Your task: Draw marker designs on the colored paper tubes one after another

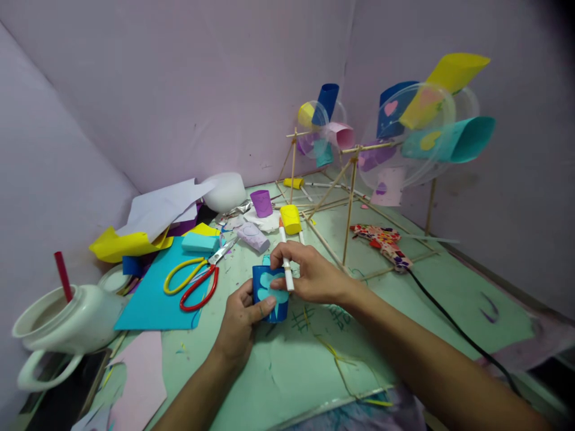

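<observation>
My left hand (pixel 239 323) is closed around a short dark blue paper tube (pixel 282 312), thumb across its front. A light blue flower-shaped cutout (pixel 266 280) lies on the tube's face. Pinched in my right hand (pixel 312 275) is a slim white pen-like stick (pixel 288 276) with an orange upper end; its exact kind is unclear. The right fingertips also reach the cutout. Just behind the hands stand a yellow paper tube (pixel 290 219) and a purple one (pixel 261 204), with a pale lilac tube (pixel 253 237) lying on its side.
Red-and-yellow-handled scissors (pixel 211 266) rest on a blue sheet (pixel 153 302) at left, near a white teapot-like vessel (pixel 85 317). Stick frames carry paper-tube wheels (pixel 404 134) at right. A patterned glue-gun-shaped tool (pixel 380 239) trails a black cord (pixel 449 320).
</observation>
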`<action>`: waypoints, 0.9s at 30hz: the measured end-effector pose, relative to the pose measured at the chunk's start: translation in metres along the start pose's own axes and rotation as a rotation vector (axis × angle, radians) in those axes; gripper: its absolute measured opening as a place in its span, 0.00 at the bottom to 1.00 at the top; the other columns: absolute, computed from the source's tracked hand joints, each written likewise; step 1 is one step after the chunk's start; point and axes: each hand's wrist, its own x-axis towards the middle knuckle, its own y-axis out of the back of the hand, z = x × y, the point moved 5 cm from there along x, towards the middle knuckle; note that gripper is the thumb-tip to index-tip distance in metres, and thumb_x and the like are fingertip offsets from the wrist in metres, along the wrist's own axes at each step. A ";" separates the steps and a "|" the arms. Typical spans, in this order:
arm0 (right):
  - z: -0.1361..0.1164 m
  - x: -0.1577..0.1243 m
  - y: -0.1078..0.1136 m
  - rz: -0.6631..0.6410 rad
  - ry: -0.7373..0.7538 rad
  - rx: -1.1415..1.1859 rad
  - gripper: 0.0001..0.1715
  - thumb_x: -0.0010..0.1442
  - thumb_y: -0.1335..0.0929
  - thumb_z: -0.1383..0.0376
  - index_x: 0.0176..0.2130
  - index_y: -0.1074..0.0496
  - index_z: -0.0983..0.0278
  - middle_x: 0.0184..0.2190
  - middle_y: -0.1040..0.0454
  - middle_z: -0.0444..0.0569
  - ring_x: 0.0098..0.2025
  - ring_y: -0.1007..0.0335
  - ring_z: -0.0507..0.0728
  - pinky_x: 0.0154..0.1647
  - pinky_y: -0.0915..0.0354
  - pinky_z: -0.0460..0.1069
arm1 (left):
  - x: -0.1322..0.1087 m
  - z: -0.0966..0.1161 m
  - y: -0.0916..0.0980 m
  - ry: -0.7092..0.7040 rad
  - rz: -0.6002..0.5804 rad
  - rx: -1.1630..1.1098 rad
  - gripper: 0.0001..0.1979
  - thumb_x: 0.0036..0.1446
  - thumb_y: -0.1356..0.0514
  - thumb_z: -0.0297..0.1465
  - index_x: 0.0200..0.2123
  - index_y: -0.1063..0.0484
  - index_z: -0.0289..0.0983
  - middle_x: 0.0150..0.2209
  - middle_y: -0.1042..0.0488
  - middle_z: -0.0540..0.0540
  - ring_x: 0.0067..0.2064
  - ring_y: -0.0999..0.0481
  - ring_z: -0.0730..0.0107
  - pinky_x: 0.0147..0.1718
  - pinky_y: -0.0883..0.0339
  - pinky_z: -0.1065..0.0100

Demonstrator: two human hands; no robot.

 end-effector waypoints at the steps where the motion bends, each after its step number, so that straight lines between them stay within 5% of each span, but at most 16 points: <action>1: 0.000 0.000 -0.001 0.005 -0.008 0.007 0.13 0.45 0.27 0.72 0.30 0.33 0.64 0.29 0.31 0.41 0.31 0.38 0.51 0.35 0.41 0.45 | 0.000 0.000 0.000 -0.007 -0.004 0.005 0.25 0.38 0.30 0.31 0.43 0.26 0.33 0.34 0.22 0.43 0.34 0.25 0.63 0.36 0.31 0.64; 16: 0.003 -0.001 -0.006 -0.023 -0.129 0.174 0.13 0.45 0.29 0.75 0.28 0.36 0.63 0.27 0.35 0.39 0.29 0.41 0.49 0.33 0.42 0.45 | 0.000 -0.001 0.002 -0.080 -0.024 0.065 0.21 0.44 0.33 0.36 0.42 0.26 0.34 0.33 0.23 0.45 0.33 0.26 0.65 0.32 0.32 0.67; 27: 0.002 -0.002 -0.010 0.004 -0.045 0.108 0.13 0.44 0.28 0.75 0.27 0.35 0.64 0.28 0.35 0.41 0.31 0.39 0.51 0.34 0.41 0.46 | -0.002 0.001 0.008 -0.118 0.142 0.041 0.15 0.40 0.32 0.33 0.33 0.24 0.33 0.23 0.28 0.51 0.24 0.31 0.73 0.24 0.37 0.72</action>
